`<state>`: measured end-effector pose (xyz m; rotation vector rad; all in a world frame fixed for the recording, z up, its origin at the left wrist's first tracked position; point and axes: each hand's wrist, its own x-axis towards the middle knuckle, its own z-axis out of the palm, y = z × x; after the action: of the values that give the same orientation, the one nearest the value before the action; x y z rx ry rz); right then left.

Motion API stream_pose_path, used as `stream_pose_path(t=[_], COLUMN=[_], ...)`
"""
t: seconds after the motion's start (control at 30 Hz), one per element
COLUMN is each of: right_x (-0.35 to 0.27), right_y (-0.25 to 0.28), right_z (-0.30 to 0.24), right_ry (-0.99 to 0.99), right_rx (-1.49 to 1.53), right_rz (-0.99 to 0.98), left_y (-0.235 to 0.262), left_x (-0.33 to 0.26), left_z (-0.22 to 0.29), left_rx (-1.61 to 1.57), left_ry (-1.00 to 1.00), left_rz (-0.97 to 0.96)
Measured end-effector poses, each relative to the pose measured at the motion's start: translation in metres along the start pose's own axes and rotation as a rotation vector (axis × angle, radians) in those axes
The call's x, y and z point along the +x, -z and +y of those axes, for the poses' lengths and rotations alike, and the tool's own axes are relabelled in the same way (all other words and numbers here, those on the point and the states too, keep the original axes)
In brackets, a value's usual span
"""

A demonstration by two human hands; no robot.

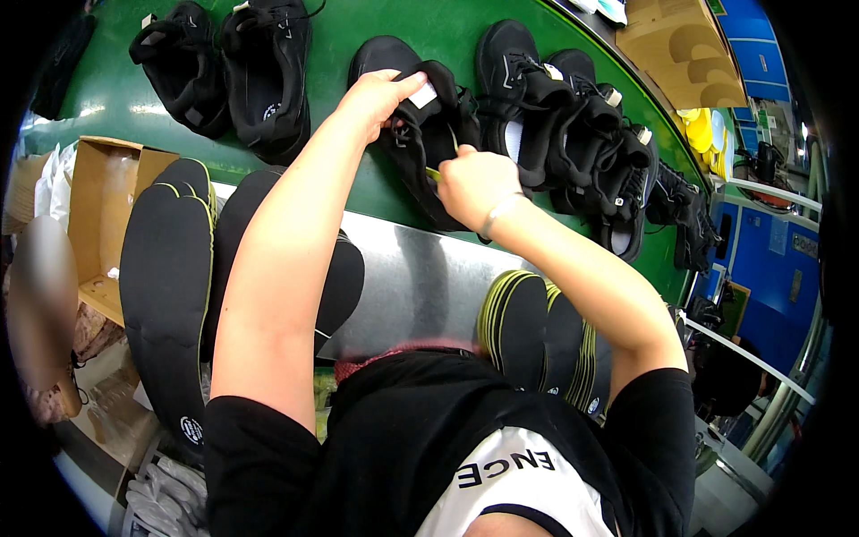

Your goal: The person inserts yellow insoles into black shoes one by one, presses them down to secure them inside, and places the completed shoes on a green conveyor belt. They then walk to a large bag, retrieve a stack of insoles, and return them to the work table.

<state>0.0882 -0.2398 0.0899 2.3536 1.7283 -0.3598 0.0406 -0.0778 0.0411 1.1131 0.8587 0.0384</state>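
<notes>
A black lace-up shoe (417, 170) lies on the green work surface, its toe pointing away from me. My left hand (376, 103) is closed around the shoe's upper, the thumb pressing by the white label (423, 95) on its tongue and holding the opening wide. With fingers curled, my right hand (479, 183) is at the heel end of the opening. It grips an insole there; only slivers of the insole's yellow-green edge (434, 174) show, and the rest is hidden in the shoe and behind the fingers.
A pair of black shoes (267, 76) stands at the far left; several more (573, 125) line the right. Stacks of black insoles with yellow-green edges (165, 277) (523, 327) stand on both sides of a metal strip (416, 268). A cardboard box (103, 215) is at left.
</notes>
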Motion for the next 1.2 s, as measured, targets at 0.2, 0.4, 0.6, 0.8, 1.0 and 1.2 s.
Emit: stream_pose_path(t=[0.2,0.4,0.6,0.8,1.0,1.2], right_x=[0.028,0.038,0.07,0.04,0.029,0.007], right_y=[-0.019,-0.004,0.004,-0.031,0.018,0.004], right_z=[-0.005,0.007,0.019,-0.016,-0.009,0.001], right_ry=[-0.036,0.004,0.166,-0.046,0.175,0.125], right_rx=[-0.001,0.094,0.068,-0.156,-0.17,0.137], right_rz=[-0.236,-0.475,-0.97,-0.401,-0.672,-0.915], left_y=[-0.007,-0.003,-0.002,0.0,0.002,0.003], left_x=[-0.002,-0.006,-0.006,-0.004,0.0,-0.008], left_z=[0.0,0.005,0.006,-0.001,0.002,0.001], left_rx=[0.042,0.023,0.064,0.037,0.086,0.087], left_ry=[0.002,-0.032,-0.018,-0.008,-0.014,-0.033], left_rz=[0.073,-0.006,-0.027,-0.016,0.101,0.068])
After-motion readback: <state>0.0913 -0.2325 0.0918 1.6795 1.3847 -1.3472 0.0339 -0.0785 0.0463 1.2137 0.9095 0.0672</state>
